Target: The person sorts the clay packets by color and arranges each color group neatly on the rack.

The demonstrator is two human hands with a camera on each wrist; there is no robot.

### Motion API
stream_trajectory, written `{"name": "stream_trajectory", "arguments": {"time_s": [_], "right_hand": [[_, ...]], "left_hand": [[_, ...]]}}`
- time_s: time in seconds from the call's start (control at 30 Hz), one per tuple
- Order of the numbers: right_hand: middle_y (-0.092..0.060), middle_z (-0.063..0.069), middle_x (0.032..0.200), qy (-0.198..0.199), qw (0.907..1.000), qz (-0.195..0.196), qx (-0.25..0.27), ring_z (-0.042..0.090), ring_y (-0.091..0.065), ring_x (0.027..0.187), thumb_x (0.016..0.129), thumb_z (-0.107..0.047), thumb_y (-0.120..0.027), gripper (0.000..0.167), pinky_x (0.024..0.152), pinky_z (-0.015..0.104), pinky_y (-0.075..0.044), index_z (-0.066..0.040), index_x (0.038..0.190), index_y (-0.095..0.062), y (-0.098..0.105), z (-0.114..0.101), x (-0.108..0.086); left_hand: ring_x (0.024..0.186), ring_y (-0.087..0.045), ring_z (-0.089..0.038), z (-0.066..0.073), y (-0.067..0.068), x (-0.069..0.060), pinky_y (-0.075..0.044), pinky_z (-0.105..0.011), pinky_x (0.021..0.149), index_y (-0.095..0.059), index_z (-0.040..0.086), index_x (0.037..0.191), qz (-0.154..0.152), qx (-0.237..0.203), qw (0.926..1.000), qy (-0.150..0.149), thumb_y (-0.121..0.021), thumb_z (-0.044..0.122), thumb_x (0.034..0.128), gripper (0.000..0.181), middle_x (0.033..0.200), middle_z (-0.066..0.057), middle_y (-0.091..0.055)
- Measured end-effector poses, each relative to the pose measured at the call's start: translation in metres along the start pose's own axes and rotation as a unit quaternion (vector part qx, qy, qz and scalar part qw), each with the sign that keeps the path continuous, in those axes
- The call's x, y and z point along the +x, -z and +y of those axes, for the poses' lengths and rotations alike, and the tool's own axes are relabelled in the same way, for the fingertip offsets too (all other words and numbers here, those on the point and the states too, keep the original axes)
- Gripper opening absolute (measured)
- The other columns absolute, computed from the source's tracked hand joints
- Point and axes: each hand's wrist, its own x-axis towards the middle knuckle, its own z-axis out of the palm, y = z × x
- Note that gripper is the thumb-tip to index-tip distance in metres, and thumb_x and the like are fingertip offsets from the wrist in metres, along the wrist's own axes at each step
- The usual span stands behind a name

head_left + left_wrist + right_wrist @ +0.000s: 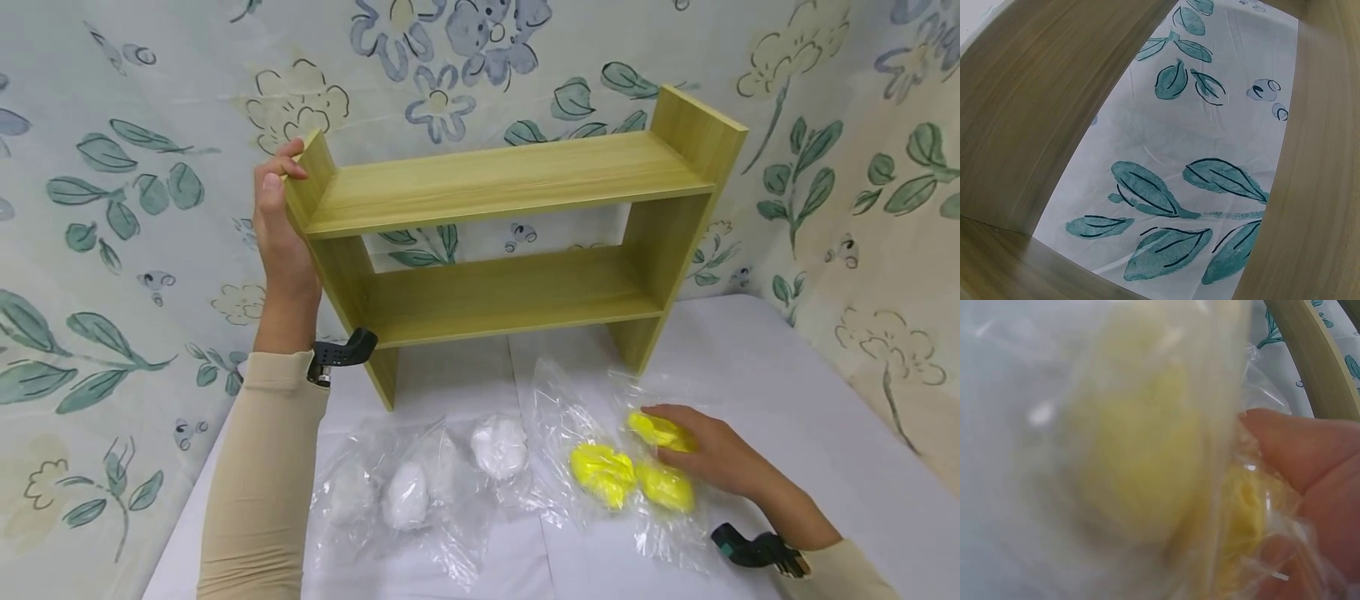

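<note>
A wooden two-tier shelf [487, 187] stands slightly askew at the back of the white-covered surface. My left hand [281, 221] grips the upper end of its left side panel, thumb on the near side. In the left wrist view, the shelf's boards [1054, 94] frame the patterned cloth. At the right, my right hand [712, 450] holds a clear bag with a yellow lump [660, 431] in it. The right wrist view shows the thumb [1304, 440] against that bag. Two more bagged yellow lumps [602, 473] lie beside it; a blurred one [1141, 456] fills the right wrist view.
Several white lumps in clear bags [407, 496] lie in front of the shelf, left of the yellow ones. Flower-patterned cloth [150, 275] hangs behind and to the right. Each wrist wears a black camera mount [341, 352].
</note>
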Motion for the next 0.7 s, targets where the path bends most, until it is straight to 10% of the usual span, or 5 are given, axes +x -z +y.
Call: {"name": "stream_trajectory", "arguments": {"time_s": [0.7], "right_hand": [[-0.066,0.013,0.120,0.048,0.9913,0.111,-0.053,0.036,-0.062,0.107,0.080,-0.012,-0.076,0.039,0.078,0.046,-0.054,-0.011,0.119,-0.067,0.000,-0.006,-0.003]], "left_hand": [[0.133,-0.037,-0.020,0.011,-0.004,-0.005,-0.032,-0.028,0.104,-0.052,0.016,0.092,0.001,0.032,0.9993,0.018,-0.030,0.022,0.0960,0.024,0.138,-0.003,-0.047]]}}
